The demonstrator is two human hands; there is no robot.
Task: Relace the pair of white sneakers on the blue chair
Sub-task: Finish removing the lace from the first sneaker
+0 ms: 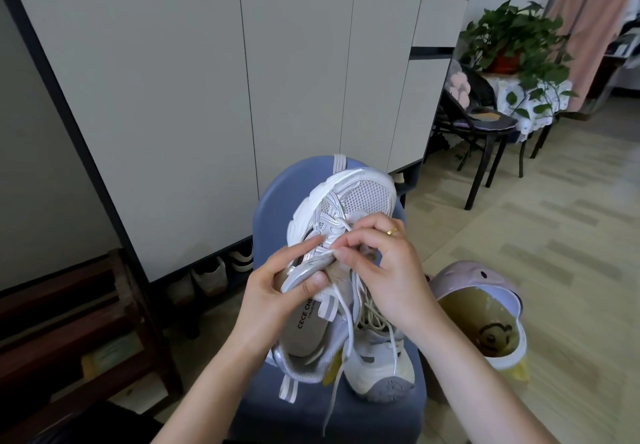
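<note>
Upper sneaker [346,208] sat on the blue chair [273,197], long axis near-to-far, toe far. Left hand [277,291] clamped its tongue. Right hand [377,263] pinched the white lace [346,308] at the left eyelets, nearer the next hole.

Soft, even daylight, brighter at the right of the frame near the plant [516,38]. Shadows faint, darkest lower left under the wooden shelf [69,322]. No glare. Strong wide-angle bending at edges; cabinet [207,80] lines bow. Centre fairly sharp, corners soft.
</note>
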